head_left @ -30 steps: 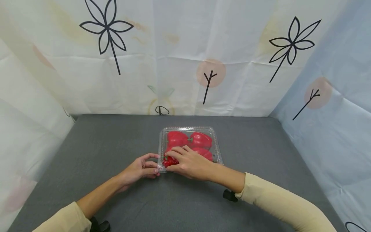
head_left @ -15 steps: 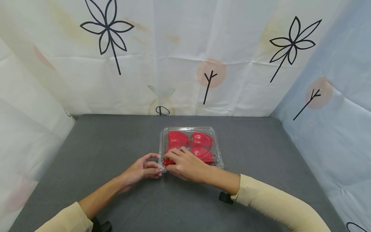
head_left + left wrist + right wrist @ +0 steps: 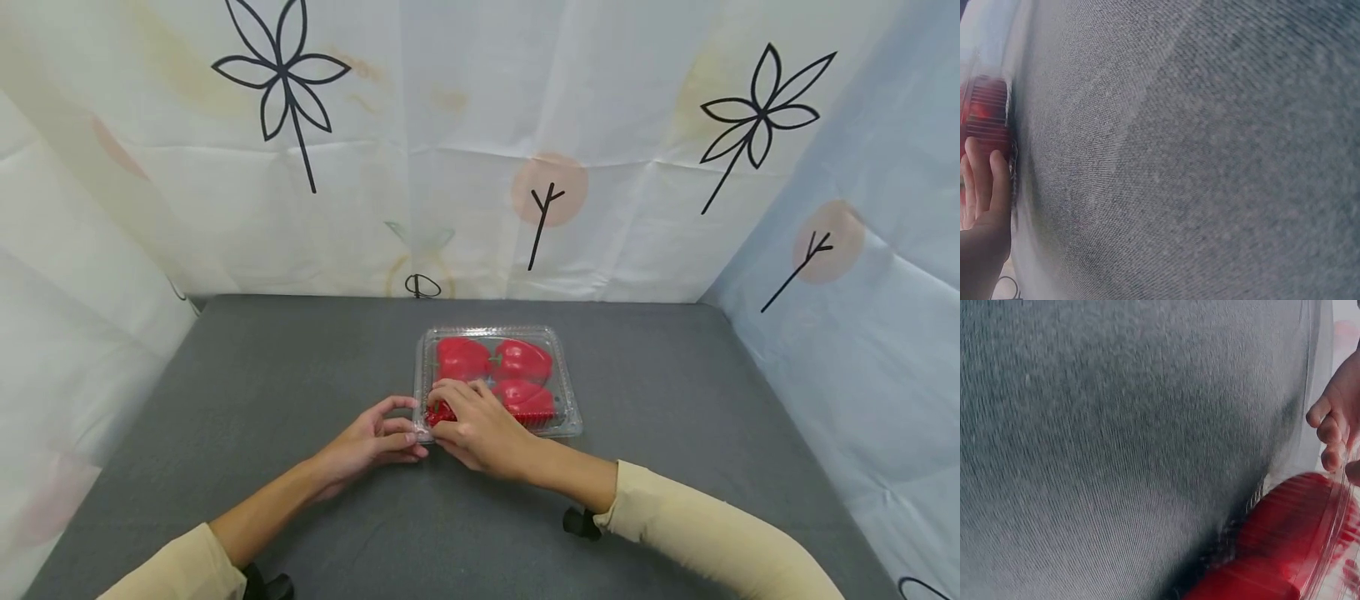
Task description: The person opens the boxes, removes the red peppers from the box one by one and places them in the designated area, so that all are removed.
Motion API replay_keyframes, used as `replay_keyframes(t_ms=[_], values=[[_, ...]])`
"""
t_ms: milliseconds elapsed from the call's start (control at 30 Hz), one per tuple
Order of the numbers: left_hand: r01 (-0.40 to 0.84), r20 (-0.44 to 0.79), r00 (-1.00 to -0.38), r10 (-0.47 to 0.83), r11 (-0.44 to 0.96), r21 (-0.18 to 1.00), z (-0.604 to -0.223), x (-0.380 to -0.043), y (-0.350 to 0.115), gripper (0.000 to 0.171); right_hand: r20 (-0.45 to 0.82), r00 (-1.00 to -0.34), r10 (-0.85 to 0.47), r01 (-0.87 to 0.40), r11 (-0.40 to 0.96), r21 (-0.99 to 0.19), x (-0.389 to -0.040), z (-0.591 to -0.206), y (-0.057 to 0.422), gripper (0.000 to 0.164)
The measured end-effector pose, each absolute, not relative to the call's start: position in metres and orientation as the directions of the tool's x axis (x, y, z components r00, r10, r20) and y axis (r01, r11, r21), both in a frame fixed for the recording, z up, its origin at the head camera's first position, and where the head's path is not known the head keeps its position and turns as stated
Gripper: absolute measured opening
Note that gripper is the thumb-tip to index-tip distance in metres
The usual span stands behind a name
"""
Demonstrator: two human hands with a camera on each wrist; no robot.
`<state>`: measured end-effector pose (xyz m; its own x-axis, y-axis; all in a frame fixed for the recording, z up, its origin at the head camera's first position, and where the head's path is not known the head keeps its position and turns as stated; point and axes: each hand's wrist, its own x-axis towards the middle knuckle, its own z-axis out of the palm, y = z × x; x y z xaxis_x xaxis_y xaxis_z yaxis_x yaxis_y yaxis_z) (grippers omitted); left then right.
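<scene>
In the head view a clear plastic clamshell container (image 3: 567,407) lies on the grey table. Several red bell peppers (image 3: 525,360) show through its lid. My left hand (image 3: 367,437) touches its near left corner with fairly straight fingers, thumb at the front. The left wrist view has those fingers (image 3: 984,175) against the ribbed side wall. Curled over the front edge near that corner, my right hand (image 3: 483,429) pinches the container's rim, covering part of a pepper. Its fingertips are partly hidden. The right wrist view shows red peppers (image 3: 1285,519) through the plastic, close by.
The grey cloth-covered table (image 3: 315,358) surrounds the container. Behind it hangs a white printed curtain (image 3: 465,183), and fabric walls (image 3: 885,350) stand at both sides.
My right hand has drawn slightly toward me, uncovering more of the front right pepper. The left hand stays at the corner. The whole head view has shifted a little.
</scene>
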<state>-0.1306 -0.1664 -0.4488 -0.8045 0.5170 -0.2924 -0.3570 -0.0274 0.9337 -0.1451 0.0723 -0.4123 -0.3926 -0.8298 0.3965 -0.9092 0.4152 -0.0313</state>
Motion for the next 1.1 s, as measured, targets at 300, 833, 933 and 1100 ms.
replay_keyframes(t_ms=[300,833,933,1100], values=[[-0.369,-0.321,-0.807,0.495,0.000,0.929,-0.446,-0.131,-0.164,0.055,0.486,-0.360,-0.796,-0.907,0.421,0.017,-0.140,-0.423,0.072,0.021],[-0.333,-0.296,-0.804,0.515,0.023,0.943,-0.444,-0.132,-0.161,0.054,0.502,-0.356,-0.789,-0.904,0.427,0.030,-0.139,-0.430,0.073,0.025],[-0.329,-0.292,-0.807,0.514,0.020,0.944,-0.444,-0.133,-0.161,0.053,0.507,-0.356,-0.785,-0.904,0.426,0.023,-0.139,-0.429,0.072,0.026],[-0.273,-0.257,-0.818,0.514,0.046,0.961,-0.447,-0.135,-0.162,0.051,0.511,-0.372,-0.775,-0.903,0.430,-0.005,-0.139,-0.426,0.070,0.028]])
